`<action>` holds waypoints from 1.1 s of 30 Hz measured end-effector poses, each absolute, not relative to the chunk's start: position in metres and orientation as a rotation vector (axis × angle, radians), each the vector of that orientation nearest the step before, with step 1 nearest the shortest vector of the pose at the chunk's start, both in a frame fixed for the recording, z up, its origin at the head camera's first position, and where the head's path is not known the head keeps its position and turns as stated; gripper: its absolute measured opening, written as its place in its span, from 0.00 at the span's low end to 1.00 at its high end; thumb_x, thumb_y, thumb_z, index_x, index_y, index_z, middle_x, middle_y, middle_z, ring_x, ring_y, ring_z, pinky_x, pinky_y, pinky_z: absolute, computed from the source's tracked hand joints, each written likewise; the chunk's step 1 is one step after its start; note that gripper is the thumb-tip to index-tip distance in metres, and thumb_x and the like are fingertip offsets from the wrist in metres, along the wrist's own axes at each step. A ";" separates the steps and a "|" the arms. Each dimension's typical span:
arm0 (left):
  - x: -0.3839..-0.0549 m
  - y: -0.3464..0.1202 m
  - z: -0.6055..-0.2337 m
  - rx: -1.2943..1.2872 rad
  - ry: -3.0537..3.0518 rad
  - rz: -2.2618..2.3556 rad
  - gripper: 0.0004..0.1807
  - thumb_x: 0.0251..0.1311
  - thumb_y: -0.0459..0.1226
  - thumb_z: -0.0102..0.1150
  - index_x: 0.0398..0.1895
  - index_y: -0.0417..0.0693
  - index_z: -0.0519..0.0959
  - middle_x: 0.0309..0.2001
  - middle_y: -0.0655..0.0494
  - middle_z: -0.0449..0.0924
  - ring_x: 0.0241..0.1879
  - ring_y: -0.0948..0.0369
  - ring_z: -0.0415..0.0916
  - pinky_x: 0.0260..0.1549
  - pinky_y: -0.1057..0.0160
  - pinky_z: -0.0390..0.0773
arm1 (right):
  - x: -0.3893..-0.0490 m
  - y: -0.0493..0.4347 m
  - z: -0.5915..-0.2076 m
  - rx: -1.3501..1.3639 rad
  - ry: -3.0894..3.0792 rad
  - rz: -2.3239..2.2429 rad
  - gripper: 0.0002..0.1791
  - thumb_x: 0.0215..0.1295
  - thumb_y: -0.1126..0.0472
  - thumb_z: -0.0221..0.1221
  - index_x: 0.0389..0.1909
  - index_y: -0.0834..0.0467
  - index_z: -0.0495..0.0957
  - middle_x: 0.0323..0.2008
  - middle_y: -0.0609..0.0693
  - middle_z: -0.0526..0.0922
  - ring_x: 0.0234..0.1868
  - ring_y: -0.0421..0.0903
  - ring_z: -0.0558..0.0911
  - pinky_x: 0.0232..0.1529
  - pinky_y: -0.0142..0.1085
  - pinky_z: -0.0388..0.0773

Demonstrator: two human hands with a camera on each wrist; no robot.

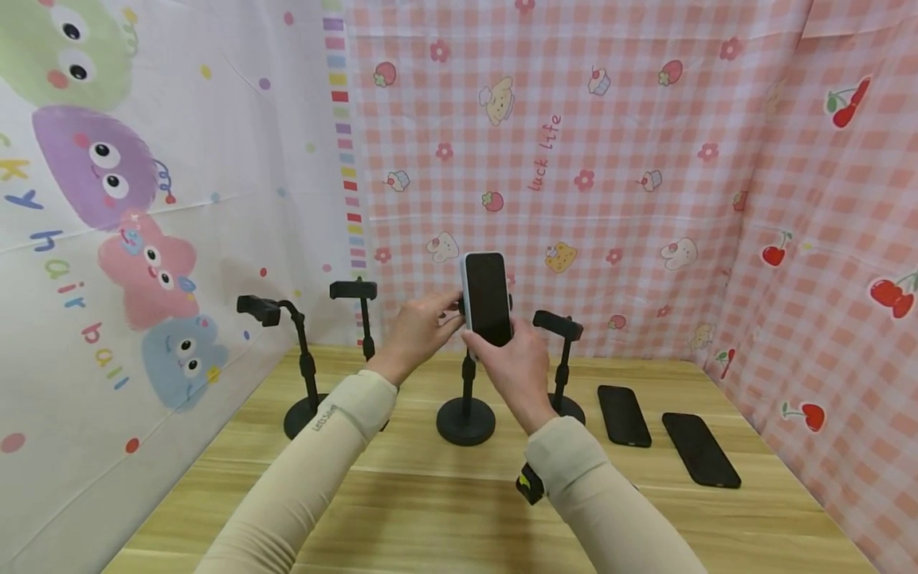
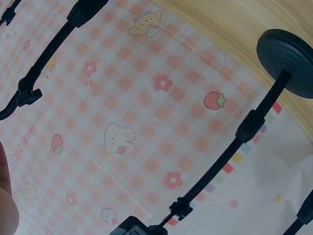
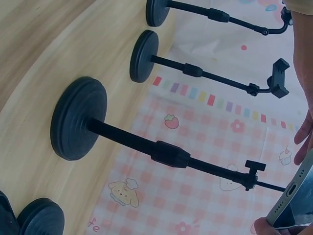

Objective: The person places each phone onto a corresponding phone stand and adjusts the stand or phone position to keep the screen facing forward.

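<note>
While the right hand (image 1: 518, 368) holds the phone (image 1: 488, 296) upright at the centre of the frame, thumb over its lower left corner, the left hand (image 1: 421, 333) comes in from the left, thumb and fingers pinching the dark clamp (image 1: 461, 305) at the phone's left edge. The screen is dark, the edge pale; below it rises the middle stand (image 1: 466, 422), its round base on the wooden table (image 1: 430, 510). Whether the phone is seated in the clamp I cannot tell — its body covers most of the join.

Two stands, the outer stand (image 1: 308, 371) and the inner stand (image 1: 365, 327), are left of centre; the right stand (image 1: 562, 371) is just right of the right hand. Two black phones lie flat at right: the near phone (image 1: 700, 449) and the far phone (image 1: 624, 416). A pink checked cloth (image 1: 610, 119) hangs behind.
</note>
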State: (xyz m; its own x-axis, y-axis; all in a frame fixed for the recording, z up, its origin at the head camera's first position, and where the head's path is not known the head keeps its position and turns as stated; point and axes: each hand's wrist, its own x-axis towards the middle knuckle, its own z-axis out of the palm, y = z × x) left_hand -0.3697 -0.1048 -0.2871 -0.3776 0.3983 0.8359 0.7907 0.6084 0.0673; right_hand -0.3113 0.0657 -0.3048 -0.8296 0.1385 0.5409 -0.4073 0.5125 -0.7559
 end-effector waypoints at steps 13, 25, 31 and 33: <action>-0.367 -0.104 -0.286 -0.944 -2.057 -0.496 0.15 0.62 0.32 0.66 0.51 0.39 0.81 0.45 0.46 0.84 0.40 0.55 0.84 0.41 0.59 0.82 | -0.316 0.065 -0.300 0.200 -2.211 1.361 0.26 0.56 0.37 0.68 0.39 0.56 0.78 0.26 0.50 0.81 0.23 0.47 0.78 0.23 0.40 0.75; -0.374 -0.101 -0.291 -0.964 -1.955 -0.452 0.14 0.59 0.30 0.68 0.48 0.36 0.81 0.41 0.45 0.84 0.39 0.54 0.84 0.39 0.58 0.83 | -0.323 0.068 -0.298 0.199 -2.222 1.466 0.28 0.53 0.37 0.71 0.43 0.55 0.79 0.32 0.51 0.82 0.29 0.49 0.78 0.29 0.41 0.75; -0.375 -0.100 -0.294 -0.969 -1.920 -0.411 0.15 0.60 0.32 0.68 0.49 0.37 0.80 0.43 0.45 0.85 0.41 0.53 0.84 0.40 0.57 0.83 | -0.326 0.073 -0.301 0.200 -2.223 1.447 0.28 0.53 0.36 0.70 0.43 0.54 0.80 0.33 0.50 0.82 0.31 0.48 0.78 0.30 0.42 0.75; -0.375 -0.099 -0.295 -0.978 -1.906 -0.405 0.15 0.60 0.33 0.69 0.49 0.37 0.80 0.44 0.45 0.85 0.42 0.53 0.84 0.41 0.57 0.83 | -0.327 0.074 -0.302 0.204 -2.217 1.415 0.28 0.53 0.36 0.70 0.43 0.55 0.80 0.33 0.51 0.81 0.31 0.48 0.78 0.30 0.42 0.75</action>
State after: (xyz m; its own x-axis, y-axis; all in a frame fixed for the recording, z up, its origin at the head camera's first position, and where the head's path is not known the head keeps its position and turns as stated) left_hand -0.3746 -0.0993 -0.2948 -0.2562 0.4640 0.8480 0.7689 0.6294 -0.1121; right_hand -0.3274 0.0742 -0.3017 -0.8647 0.1369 0.4833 -0.3807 0.4490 -0.8084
